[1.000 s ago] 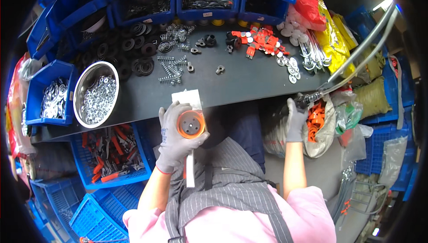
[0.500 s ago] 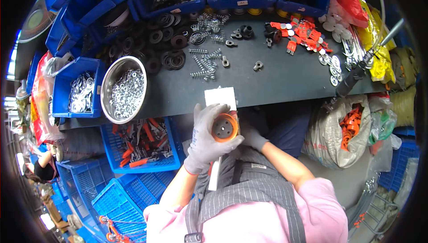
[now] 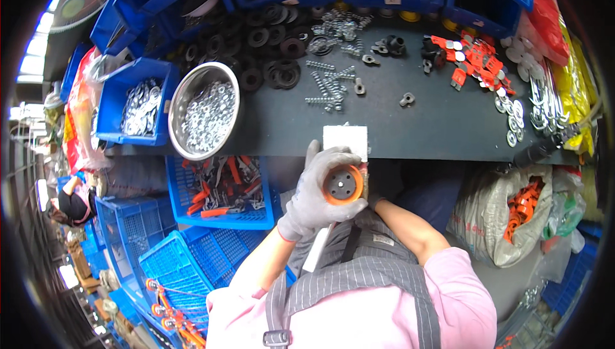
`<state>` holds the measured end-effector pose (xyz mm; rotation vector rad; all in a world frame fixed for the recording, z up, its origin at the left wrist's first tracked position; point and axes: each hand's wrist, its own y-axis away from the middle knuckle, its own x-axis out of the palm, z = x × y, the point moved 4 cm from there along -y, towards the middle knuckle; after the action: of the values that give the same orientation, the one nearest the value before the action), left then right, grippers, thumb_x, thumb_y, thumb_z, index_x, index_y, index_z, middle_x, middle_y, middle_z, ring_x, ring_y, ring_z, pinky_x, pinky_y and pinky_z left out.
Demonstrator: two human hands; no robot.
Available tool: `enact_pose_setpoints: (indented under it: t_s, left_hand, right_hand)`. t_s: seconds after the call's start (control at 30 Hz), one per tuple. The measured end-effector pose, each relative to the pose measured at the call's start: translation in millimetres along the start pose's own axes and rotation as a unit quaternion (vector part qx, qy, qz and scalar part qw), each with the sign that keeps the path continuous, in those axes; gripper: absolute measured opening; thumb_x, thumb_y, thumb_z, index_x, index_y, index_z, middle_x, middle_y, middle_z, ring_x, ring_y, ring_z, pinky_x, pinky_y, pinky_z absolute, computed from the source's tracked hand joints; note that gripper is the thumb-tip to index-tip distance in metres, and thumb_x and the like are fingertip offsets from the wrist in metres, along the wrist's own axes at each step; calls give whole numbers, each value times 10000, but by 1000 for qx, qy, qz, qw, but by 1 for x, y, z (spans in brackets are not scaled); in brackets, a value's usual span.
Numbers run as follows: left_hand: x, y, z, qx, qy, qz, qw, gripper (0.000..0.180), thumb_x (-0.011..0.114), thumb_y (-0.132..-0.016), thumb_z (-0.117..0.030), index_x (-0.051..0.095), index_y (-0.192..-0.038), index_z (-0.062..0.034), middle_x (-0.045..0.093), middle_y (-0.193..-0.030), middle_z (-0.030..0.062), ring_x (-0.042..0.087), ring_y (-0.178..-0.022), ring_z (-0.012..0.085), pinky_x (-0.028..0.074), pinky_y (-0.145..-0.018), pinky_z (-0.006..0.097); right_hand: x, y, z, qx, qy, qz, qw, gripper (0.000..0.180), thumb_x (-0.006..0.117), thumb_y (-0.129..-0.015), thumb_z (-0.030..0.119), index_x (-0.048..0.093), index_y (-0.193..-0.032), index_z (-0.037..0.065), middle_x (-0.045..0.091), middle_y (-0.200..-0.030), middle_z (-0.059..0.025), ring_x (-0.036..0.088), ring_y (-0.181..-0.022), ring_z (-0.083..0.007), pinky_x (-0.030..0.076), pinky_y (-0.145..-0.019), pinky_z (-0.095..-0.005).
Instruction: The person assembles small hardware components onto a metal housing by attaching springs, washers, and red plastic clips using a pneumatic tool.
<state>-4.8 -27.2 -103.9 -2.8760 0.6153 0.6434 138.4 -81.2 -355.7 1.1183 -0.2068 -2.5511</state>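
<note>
From my remote seat I see the grey-gloved right hand (image 3: 373,199) has left the black cylindrical tool (image 3: 537,152) at the right end of the black flat-topped workbench (image 3: 442,128); mostly hidden, its grip I can't tell. The grey-gloved left hand (image 3: 314,196) clasps the round orange-rimmed, dark-faced cup (image 3: 343,185) at the bench's front edge, so both hands now gather there.

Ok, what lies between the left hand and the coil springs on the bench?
In the head view, a white rectangular piece shows just past the gloved left hand, then only bare black benchtop up to the coil springs.
</note>
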Motion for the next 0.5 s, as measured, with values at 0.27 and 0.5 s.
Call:
enact_pose_setpoints:
  t_s: [0.27,0.5]
  left_hand:
    - [-2,-3,-6,91,38,22,995,601,923,-665,-255,759,-1213,-72,747,-1238,103,639,-1341,313,313,-1285,497]
    - [-28,57,-51,16,164,25,986,725,905,-749,-34,570,-1392,-24,730,-1281,121,712,-1180,176,577,-1051,371]
  right_hand:
    - [-9,-13,-11,-31,24,11,999,357,635,-1006,419,787,-1144,127,775,-1041,-201,758,-948,-418,610,-800,-538]
    - [0,34,-19,-63,40,-8,997,360,633,-1009,432,791,-1142,136,779,-1011,-197,760,-924,-419,610,-782,-544]
